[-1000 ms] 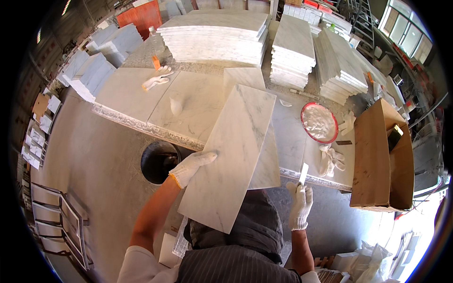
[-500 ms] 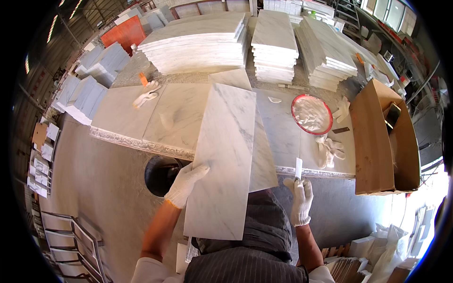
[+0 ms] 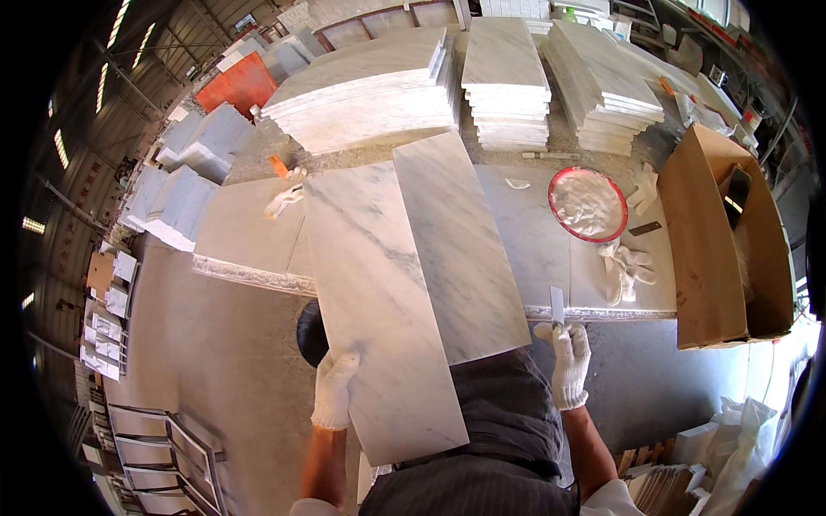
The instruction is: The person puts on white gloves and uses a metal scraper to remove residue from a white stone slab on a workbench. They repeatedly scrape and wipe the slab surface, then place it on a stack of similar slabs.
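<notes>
My left hand (image 3: 335,387), in a white knitted glove, grips the left edge of a long white-grey marble slab (image 3: 370,292), thumb on its face. This slab slants from the table down to my lap and overlaps a second marble slab (image 3: 465,249) on its right. My gloved right hand (image 3: 570,365) is closed around a flat putty knife (image 3: 557,305), its pale blade pointing up near the table's front edge. Beyond it stands a red-rimmed bowl (image 3: 604,239) of white paste (image 3: 588,205). The left fingers behind the slab are hidden.
Stacks of marble slabs (image 3: 361,90) line the back of the stone-topped table (image 3: 245,228). At right stands an open cardboard box (image 3: 705,241). Loose white gloves (image 3: 626,271) and a small dark metal plate (image 3: 644,229) lie near the bowl. A black bucket (image 3: 310,334) is partly hidden below the table.
The upper slab has swung, its far end moving left and its near end right, uncovering more of the second slab. My left hand has moved lower with it. The right hand keeps the putty knife.
</notes>
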Available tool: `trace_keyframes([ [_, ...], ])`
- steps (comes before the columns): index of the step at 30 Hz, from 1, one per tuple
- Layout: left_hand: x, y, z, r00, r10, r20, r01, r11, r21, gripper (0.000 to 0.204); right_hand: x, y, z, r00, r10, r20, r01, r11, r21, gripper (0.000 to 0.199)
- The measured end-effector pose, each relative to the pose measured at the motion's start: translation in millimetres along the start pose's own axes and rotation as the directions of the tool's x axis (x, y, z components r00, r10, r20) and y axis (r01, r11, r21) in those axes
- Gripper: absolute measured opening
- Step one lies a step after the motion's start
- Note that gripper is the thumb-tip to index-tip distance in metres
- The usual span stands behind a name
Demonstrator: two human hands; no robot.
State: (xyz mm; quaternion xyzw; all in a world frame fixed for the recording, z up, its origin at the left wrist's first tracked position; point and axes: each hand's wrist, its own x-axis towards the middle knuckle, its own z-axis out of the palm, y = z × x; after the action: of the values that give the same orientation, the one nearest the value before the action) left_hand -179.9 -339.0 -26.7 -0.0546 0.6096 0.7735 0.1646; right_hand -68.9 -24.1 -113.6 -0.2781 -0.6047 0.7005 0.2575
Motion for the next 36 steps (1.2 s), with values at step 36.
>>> trace_keyframes([
  [36, 3.3, -2.3, 38.5, 0.993, -0.067, 0.101, 0.065, 0.998, 0.017, 0.034, 77.1, -8.1, -77.9, 0.901, -0.369, -0.229, 0.276, 0.893, -0.356, 0.023],
])
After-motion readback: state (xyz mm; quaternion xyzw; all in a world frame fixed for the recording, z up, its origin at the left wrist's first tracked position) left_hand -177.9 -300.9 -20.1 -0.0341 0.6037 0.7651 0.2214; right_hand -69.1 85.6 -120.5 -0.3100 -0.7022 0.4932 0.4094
